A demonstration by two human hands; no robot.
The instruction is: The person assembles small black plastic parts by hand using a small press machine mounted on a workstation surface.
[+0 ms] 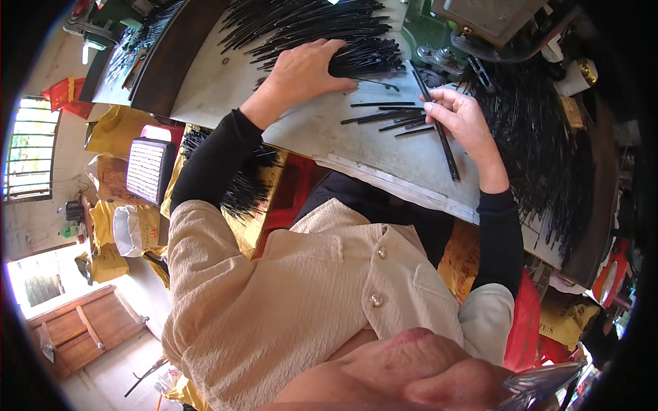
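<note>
At the far middle of the worktable lies a big pile of thin black rods [363,48]. My left hand [301,74] rests against its near left side, thumb stretched out and apart from the fingers, with no rod seen in its grip. On the right, my right hand [458,116] pinches a long, slim black rod [445,151] between thumb and fingers, slanting from the machine toward the table's near edge. It may be more than one rod. Several loose black rods [384,115] lie on the table between my hands.
A green metal machine [415,31] stands at the far right of the white worktable [308,140]. Another heap of black rods [541,151] covers the right side. Yellow sacks [113,130] and a crate-like white-topped stool [147,168] are at left.
</note>
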